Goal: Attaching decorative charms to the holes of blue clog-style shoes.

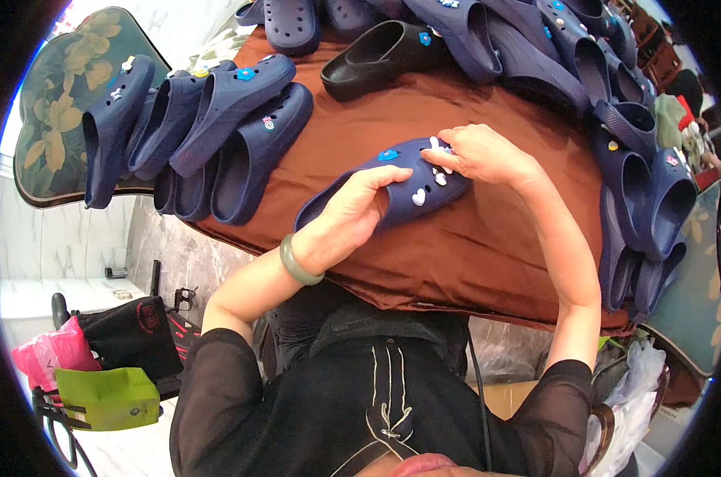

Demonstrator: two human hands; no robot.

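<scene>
- Navy clog (376, 191) lies on the brown cloth (471, 238) near the table's middle, its long axis running from lower left up to upper right; the open heel end points lower left and the rounded toe upper right, toward the far side.
- Row of navy clogs (209, 135) stands on edge at the left of the table, leaning one against another (several carry small charms).
- Left hand (352, 215), with a green bangle (297, 262) on the wrist, is curled over the clog's heel-side edge, thumb on top and fingers wrapped round the rim, gripping it.
- White heart charm (418, 197) and a blue flower charm (387, 155) sit on the clog's upper.
- Right hand (479, 155) rests on the toe end, fingertips drawn together and pinching a small white charm (436, 146) against the upper.
- Black clog (384, 56) lies beyond, apart from the held one.
- More navy clogs (638, 191) are piled along the right edge.
</scene>
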